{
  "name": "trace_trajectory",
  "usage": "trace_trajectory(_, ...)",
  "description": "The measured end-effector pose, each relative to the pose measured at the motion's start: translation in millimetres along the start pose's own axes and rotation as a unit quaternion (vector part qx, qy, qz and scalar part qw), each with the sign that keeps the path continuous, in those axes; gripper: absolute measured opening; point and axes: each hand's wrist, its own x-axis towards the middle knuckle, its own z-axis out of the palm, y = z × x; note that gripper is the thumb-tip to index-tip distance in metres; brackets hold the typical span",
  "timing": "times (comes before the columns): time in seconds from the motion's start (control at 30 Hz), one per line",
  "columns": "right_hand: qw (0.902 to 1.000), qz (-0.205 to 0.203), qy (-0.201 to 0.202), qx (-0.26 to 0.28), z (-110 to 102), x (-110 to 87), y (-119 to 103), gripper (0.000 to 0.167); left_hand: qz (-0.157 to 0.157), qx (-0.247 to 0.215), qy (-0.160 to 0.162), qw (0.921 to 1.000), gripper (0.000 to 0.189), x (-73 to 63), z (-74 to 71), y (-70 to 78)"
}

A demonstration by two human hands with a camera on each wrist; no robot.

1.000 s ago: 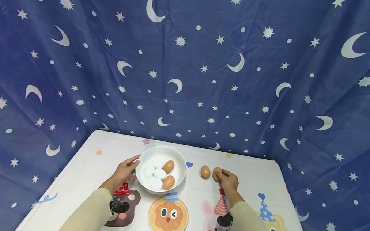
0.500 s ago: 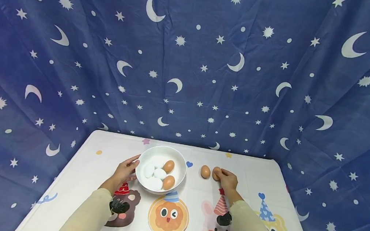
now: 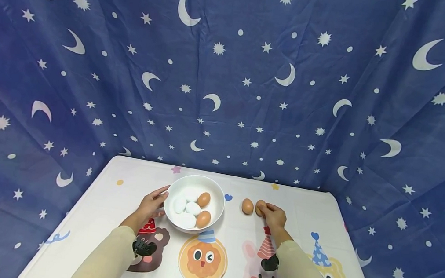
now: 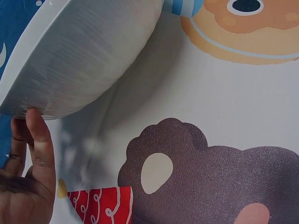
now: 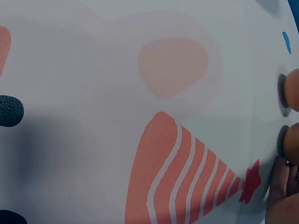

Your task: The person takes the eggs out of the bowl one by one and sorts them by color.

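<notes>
A white bowl (image 3: pixel 215 215) stands left of the table's middle; several white eggs (image 3: pixel 192 208) and two brown eggs (image 3: pixel 203 219) lie in it. My left hand (image 3: pixel 151 206) touches the bowl's left side from outside. In the left wrist view its fingers (image 4: pixel 41 144) lie fairly straight against the bowl's outer wall. To the right of the bowl, two more brown eggs are on the table side by side. One, the left egg (image 3: pixel 247 206), is untouched. My right hand (image 3: pixel 274 217) pinches the right egg (image 3: pixel 260 207) from its right side; the hand covers part of it.
A white tablecloth (image 3: pixel 132 175) printed with cartoon animals and party hats covers the table. Behind and at both sides hangs a blue curtain (image 3: pixel 228 77) with moons and stars. The table's far edge lies just beyond the bowl and eggs.
Almost nothing differs. The head view has shifted very slightly; both hands, the bowl and the eggs hold their places.
</notes>
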Motion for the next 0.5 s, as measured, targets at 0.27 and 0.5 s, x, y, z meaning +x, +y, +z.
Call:
trace_trajectory(0.27, 0.9996, -0.023, 0.014, -0.01, -3, 2.4, -1, 0.056, 0.0, 0.003, 0.0, 1.0, 0.052, 0.5, 0.0, -0.4)
trace_trajectory(0.5, 0.9967, -0.071, 0.038, 0.012, -3, 3.7, -16, 0.047, -0.001, -0.001, -0.002, 1.0, 0.053, 2.1, -1.1, -0.7)
